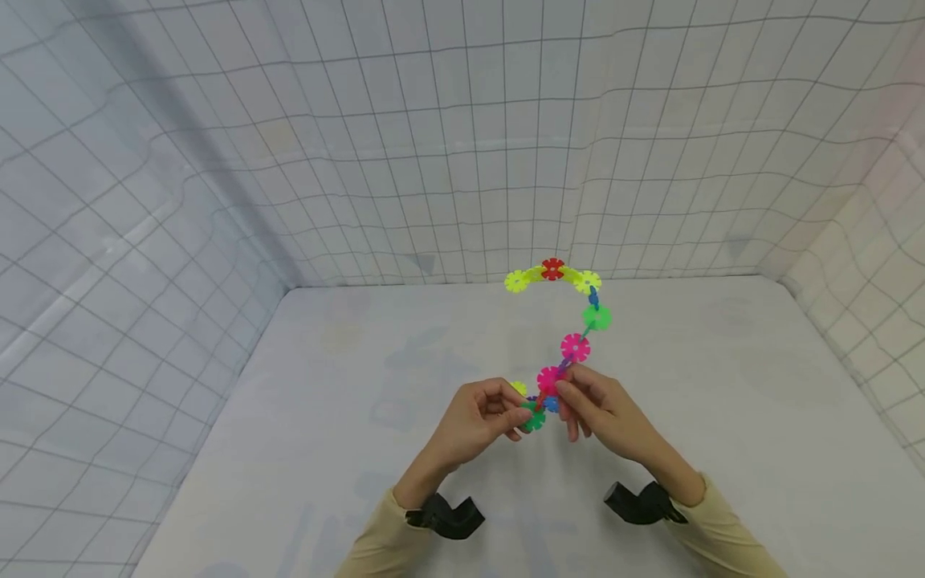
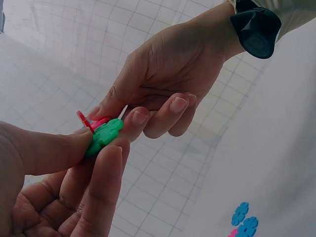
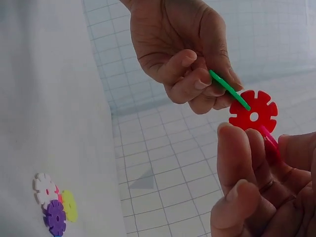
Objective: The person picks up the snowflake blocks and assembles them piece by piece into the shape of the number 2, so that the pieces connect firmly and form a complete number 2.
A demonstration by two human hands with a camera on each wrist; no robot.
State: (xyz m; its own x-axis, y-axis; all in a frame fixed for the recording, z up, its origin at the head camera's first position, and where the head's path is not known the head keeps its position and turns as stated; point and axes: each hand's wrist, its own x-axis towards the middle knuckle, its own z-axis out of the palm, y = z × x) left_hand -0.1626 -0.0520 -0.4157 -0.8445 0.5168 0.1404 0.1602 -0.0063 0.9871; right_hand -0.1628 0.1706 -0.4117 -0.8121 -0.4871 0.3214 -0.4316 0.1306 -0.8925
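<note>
My left hand pinches a green notched disc between thumb and fingers. A red notched disc stands at an angle between the green disc and a pink disc, slotted together with the green one. My right hand pinches the pink disc by its edge, fingertips partly hiding it. From there a curved chain of linked discs runs away from me, through another pink disc, a light green disc and yellow discs to a yellow end disc.
Behind the hands are more discs, partly hidden, including a blue disc, a white disc and a purple disc. A white surface lies beneath, with grid-patterned walls at the back and sides.
</note>
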